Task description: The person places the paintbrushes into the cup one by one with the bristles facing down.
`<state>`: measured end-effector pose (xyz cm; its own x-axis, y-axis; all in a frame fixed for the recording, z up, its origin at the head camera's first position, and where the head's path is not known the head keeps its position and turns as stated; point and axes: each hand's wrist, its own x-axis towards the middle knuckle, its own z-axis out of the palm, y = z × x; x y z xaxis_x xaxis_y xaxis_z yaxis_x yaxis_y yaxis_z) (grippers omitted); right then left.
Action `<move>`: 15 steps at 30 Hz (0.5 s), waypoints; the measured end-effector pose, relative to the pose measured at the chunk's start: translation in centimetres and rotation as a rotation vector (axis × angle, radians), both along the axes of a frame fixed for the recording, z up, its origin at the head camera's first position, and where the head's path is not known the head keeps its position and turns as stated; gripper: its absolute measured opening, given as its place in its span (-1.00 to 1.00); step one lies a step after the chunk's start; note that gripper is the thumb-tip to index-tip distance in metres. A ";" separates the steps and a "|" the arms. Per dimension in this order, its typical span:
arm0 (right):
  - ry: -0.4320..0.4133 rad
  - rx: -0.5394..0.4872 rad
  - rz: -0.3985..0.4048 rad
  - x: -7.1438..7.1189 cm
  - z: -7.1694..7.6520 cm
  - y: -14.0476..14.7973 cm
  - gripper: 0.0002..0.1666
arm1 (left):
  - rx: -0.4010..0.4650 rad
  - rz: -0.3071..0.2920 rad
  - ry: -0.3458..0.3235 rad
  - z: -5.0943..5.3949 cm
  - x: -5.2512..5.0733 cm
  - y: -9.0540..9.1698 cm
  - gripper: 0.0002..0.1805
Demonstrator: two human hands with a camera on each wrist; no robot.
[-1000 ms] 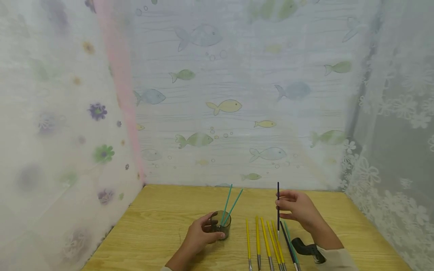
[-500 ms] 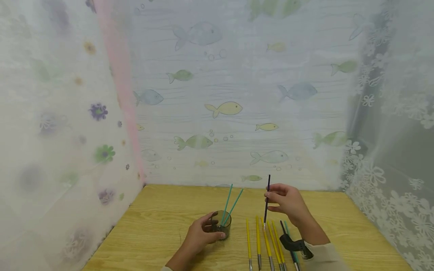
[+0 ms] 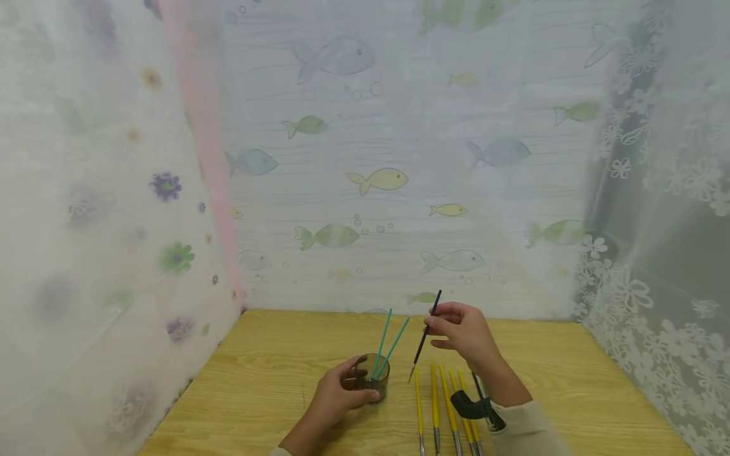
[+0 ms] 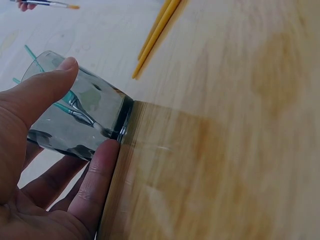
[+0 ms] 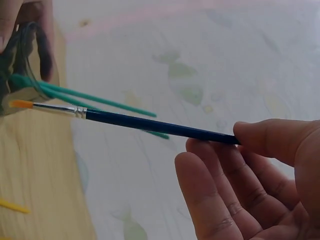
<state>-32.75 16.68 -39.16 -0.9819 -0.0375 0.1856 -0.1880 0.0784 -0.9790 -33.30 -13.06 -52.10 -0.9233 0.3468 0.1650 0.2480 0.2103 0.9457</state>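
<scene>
My left hand [image 3: 340,389] grips a clear, dark-tinted glass [image 4: 92,102] that stands on the table, thumb on one side and fingers round the other. Two paintbrushes with teal handles [image 3: 393,348] lean inside it, bristles down. Right of the glass, my right hand [image 3: 464,332] pinches a dark blue paintbrush [image 5: 150,125] between thumb and fingers near the handle's end. That brush is tilted in the air, its orange bristles [image 5: 21,104] pointing down and left toward the glass, apart from it in the head view.
Several yellow-handled paintbrushes [image 3: 435,405] lie in a row on the wooden table [image 3: 274,354], right of the glass. Another dark brush lies partly hidden behind my right wrist, which wears a black strap [image 3: 470,405]. A fish-patterned curtain [image 3: 376,253] hangs along the back edge.
My right hand has moved left with the dark blue brush, from above the right end of the row toward the glass. The brush has gone from upright to tilted. The left hand stays put.
</scene>
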 end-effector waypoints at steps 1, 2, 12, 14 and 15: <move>-0.001 -0.007 -0.002 0.0 0.1 -0.2 -0.67 | 0.002 0.000 -0.005 0.0 0.0 0.0 -0.10; 0.003 -0.009 0.001 0.0 0.2 -0.4 -0.66 | 0.005 0.000 -0.008 0.1 0.1 0.0 -0.10; 0.013 -0.066 -0.017 -0.1 0.2 -1.8 -0.65 | 0.015 0.011 -0.034 0.5 0.4 0.2 -0.09; 0.011 -0.079 -0.022 -0.3 0.0 -2.1 -0.67 | 0.017 0.012 -0.041 0.5 0.4 0.2 -0.09; 0.010 -0.083 -0.026 -0.4 -0.1 -2.2 -0.68 | 0.017 0.012 -0.044 0.5 0.5 0.2 -0.08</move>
<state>-33.10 14.44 -39.29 -0.9804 0.0037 0.1971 -0.1971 0.0024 -0.9804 -32.84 -12.86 -51.56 -0.9340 0.3329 0.1295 0.2033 0.1973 0.9590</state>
